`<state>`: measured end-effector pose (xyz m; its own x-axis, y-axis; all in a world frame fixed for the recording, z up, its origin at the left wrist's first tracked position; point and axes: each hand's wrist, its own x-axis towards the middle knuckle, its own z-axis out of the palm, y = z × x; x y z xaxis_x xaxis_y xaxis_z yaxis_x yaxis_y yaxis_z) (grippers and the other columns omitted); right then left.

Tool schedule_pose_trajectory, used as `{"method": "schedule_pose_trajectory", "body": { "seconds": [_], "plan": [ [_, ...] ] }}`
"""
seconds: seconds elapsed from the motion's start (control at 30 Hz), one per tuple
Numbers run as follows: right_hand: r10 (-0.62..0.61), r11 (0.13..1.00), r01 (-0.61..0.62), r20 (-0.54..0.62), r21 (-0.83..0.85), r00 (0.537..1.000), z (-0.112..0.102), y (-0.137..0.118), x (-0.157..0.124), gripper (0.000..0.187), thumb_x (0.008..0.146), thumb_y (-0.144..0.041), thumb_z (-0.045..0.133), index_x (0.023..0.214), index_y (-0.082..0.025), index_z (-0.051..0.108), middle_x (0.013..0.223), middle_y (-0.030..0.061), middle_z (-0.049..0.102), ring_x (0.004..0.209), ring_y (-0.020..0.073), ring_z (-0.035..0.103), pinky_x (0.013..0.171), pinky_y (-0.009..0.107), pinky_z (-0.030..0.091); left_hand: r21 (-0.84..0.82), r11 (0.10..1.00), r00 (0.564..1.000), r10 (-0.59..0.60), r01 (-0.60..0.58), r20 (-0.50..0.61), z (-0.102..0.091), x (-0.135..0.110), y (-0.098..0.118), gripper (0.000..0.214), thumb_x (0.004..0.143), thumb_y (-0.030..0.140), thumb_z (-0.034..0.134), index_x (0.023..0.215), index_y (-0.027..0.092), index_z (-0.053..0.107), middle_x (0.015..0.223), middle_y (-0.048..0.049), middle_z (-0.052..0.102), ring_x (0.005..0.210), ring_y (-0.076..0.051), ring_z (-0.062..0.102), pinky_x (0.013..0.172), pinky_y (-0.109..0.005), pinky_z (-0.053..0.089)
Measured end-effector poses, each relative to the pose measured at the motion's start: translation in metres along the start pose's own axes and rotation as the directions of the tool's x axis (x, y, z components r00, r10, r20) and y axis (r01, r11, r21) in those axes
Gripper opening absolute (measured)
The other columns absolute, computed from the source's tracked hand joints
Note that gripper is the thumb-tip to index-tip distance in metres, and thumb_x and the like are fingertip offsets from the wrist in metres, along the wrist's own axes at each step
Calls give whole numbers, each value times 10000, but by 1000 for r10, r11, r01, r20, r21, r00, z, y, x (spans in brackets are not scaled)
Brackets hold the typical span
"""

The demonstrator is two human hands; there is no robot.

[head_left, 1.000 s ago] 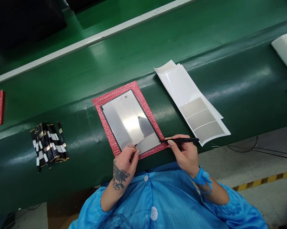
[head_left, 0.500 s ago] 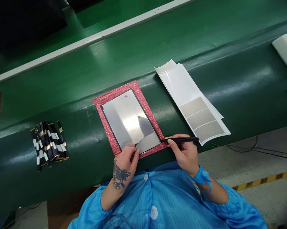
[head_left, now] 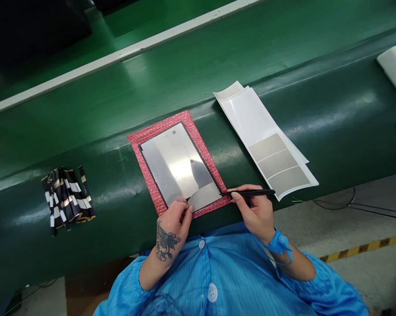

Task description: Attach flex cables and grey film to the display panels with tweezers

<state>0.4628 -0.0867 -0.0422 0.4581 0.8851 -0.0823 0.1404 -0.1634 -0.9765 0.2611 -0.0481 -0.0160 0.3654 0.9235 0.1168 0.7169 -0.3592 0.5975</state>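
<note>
A shiny silver panel [head_left: 178,169] lies on a red bubble-wrap pad [head_left: 152,136] on the green conveyor belt [head_left: 283,52]. A grey film strip [head_left: 204,196] sits along the panel's near edge. My left hand [head_left: 174,221] is closed in a pinch at the strip's left corner. My right hand [head_left: 255,210] is closed on black tweezers [head_left: 249,192], whose tip touches the strip's right corner.
White backing sheets [head_left: 250,118] carrying grey film strips [head_left: 277,164] lie to the right of the pad. A bundle of black, white and gold strips [head_left: 66,199] lies to the left. A white object [head_left: 395,68] sits at the far right edge.
Both hands stay in place. The red pad with a panel at the far left has slid almost out of view.
</note>
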Motion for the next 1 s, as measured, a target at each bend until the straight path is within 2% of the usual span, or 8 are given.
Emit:
{"method": "schedule_pose_trajectory", "body": {
  "seconds": [0.37,0.53,0.6,0.67,0.77,0.83,0.93,1.0],
  "plan": [
    [-3,1000,3,11,-14,1000,-1,1,-1,158,839,-374,652,904,-237,609,828,37,733,719,218,700,615,343,586,96,995,999,42,-42,5,0,0,1,254,929,247,476,701,178,562,582,30,557,447,-75,512,454,-179,395],
    [10,1000,-9,20,-29,1000,-1,2,-1,166,849,-381,642,908,-230,605,839,44,732,725,217,696,626,346,584,204,979,1000,-11,11,-2,-2,-1,-4,294,921,343,503,671,189,528,529,43,520,427,-84,502,431,-190,372],
    [9,999,-8,14,-33,1000,-1,2,-1,176,850,-388,641,908,-227,604,840,44,730,706,208,691,628,343,584,206,978,999,-38,36,4,-6,-1,-9,317,905,388,526,653,195,506,520,47,515,428,-89,501,432,-195,376],
    [7,1000,-7,5,-29,1000,0,1,-1,187,849,-399,641,907,-225,603,835,43,730,698,202,690,629,339,588,173,985,998,-33,23,56,-11,-2,-12,312,903,382,528,653,198,500,534,46,525,436,-88,502,435,-194,382],
    [10,1000,-10,-2,-23,1000,0,0,-1,211,842,-420,647,908,-226,598,825,45,734,702,203,694,621,333,593,153,987,993,41,-58,111,-18,-2,-11,265,914,327,513,684,197,532,585,26,558,491,-98,532,459,-197,405],
    [12,999,-12,-6,-33,1000,0,1,-1,219,841,-426,648,911,-225,595,822,47,736,700,202,694,617,328,591,176,974,989,133,-141,58,-16,-1,-4,202,912,277,514,746,187,586,644,-8,606,576,-125,577,527,-216,450],
    [14,998,-15,-10,-60,1000,-1,3,-1,225,842,-427,651,918,-223,594,827,47,730,683,194,688,622,325,587,247,912,939,342,-328,-16,1,2,11,201,916,233,488,972,139,656,887,-95,708,850,-201,646,764,-304,509],
    [3,997,-4,-18,-75,1000,-2,4,0,232,837,-433,657,916,-222,600,823,44,722,670,189,681,621,325,585,319,842,895,444,-435,49,19,5,18,363,960,325,415,1164,105,619,1156,-128,679,1117,-247,586,963,-383,453]
  ]
}}
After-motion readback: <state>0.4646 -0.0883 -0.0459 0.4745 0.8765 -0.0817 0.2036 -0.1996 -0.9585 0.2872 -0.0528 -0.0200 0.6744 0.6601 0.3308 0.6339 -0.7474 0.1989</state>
